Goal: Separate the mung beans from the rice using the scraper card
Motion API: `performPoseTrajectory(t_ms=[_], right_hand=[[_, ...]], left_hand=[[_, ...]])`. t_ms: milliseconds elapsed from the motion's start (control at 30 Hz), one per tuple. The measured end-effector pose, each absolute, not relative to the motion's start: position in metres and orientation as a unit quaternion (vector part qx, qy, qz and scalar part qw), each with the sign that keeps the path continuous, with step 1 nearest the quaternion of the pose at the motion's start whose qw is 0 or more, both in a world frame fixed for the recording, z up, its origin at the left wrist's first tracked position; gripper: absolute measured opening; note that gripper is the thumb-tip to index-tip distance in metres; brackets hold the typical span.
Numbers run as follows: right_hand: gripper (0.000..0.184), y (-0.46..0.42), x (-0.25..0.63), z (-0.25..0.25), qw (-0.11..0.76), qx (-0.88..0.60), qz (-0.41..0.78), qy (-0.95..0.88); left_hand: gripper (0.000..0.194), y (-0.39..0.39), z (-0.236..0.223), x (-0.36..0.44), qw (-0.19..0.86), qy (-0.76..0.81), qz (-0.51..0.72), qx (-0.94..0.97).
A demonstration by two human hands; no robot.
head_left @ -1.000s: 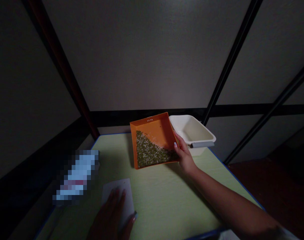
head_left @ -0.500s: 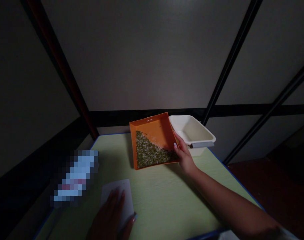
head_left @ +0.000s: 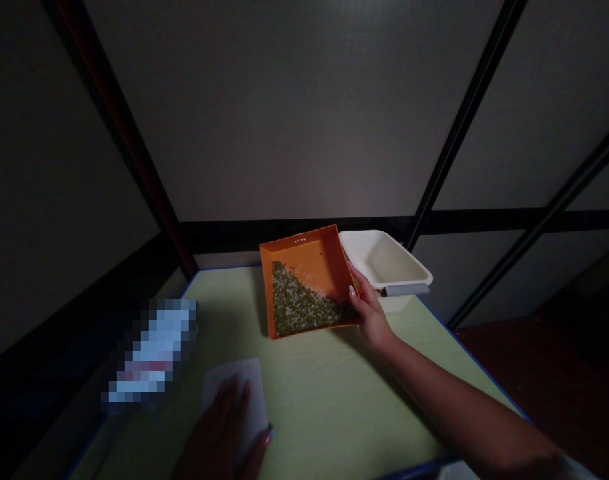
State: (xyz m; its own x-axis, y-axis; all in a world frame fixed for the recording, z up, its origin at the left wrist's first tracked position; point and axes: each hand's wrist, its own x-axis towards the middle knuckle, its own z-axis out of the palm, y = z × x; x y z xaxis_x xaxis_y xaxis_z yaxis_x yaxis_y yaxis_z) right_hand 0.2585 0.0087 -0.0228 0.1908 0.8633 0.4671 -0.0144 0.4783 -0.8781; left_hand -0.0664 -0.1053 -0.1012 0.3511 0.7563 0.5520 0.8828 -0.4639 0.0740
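My right hand [head_left: 371, 313] grips the right side of a square orange tray [head_left: 324, 260], thumb over its rim. The tray is tilted towards me above the table. Inside it, a mix of small green and whitish bits [head_left: 307, 307] covers the lower left part and runs along the bottom edge. At the lower left, my left hand [head_left: 221, 427] lies flat with fingers stretched over a white flat rectangular thing [head_left: 254, 393]. Its thumb rests by the right edge of that thing, and the hand covers much of it.
A white plastic basin [head_left: 394, 260] with a grey handle stands behind the tray at the table's back right. The pale green table [head_left: 324, 400] has blue edges. On the left is a blurred-out bright object [head_left: 154, 353]. Dark-framed panels [head_left: 304, 120] rise behind.
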Motion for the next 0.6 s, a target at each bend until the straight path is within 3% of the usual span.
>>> performPoseTrajectory(t_ms=[600], right_hand=[[0.051, 0.004, 0.257, -0.023, 0.696, -0.368, 0.324, -0.525]], left_hand=[[0.063, -0.114, -0.088, -0.055, 0.189, -0.505, -0.249, -0.805]])
